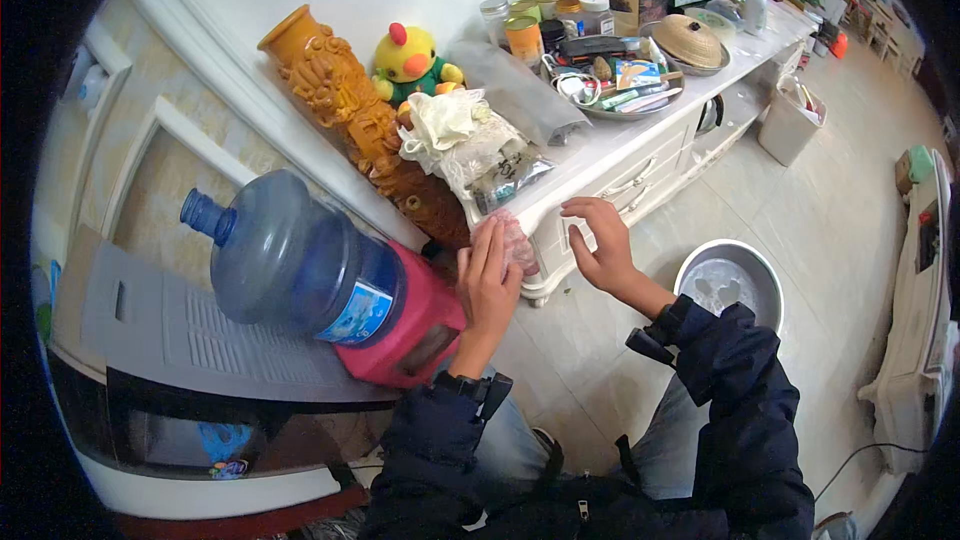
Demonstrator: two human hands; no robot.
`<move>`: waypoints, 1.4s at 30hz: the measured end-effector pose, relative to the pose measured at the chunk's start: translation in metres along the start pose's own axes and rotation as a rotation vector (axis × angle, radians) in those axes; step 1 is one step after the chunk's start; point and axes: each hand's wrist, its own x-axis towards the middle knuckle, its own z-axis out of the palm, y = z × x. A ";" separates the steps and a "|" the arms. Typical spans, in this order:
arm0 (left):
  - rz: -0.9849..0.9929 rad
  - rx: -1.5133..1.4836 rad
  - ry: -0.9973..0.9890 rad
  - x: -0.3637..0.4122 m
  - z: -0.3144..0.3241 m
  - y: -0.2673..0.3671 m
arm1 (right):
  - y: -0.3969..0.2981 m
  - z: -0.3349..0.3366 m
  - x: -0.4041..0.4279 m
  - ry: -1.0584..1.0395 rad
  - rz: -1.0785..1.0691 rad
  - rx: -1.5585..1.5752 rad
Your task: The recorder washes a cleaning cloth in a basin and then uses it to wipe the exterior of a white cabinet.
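A pink cloth point(513, 241) lies against the near end of a white cabinet point(592, 187). My left hand point(489, 281) presses on it, the fingers flat along the cloth and the palm side hidden. To the right of that corner, my right hand point(606, 247) hovers before the cabinet's front with its fingers apart and nothing in them. Behind my right forearm, a metal basin point(772, 281) of sudsy water stands on the tiled floor.
Left of my hands, a large blue water bottle point(300, 255) sits on a pink stand point(420, 315). A carved orange vase point(337, 97), a plush chick point(409, 64), white cloths point(450, 124) and a loaded tray point(637, 111) crowd this side. A waste bin point(787, 124) stands farther off.
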 end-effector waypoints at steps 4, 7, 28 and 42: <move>0.017 0.010 -0.015 0.000 0.006 0.002 | 0.005 0.000 -0.003 0.031 0.032 0.017; -0.010 0.100 -0.057 -0.001 0.007 0.010 | 0.012 0.000 -0.004 0.059 0.072 0.039; -0.067 0.212 -0.015 0.020 0.045 0.047 | 0.016 -0.023 -0.025 0.123 0.213 0.027; -0.036 0.106 -0.096 -0.004 -0.006 0.010 | 0.022 -0.051 -0.037 0.163 0.221 0.031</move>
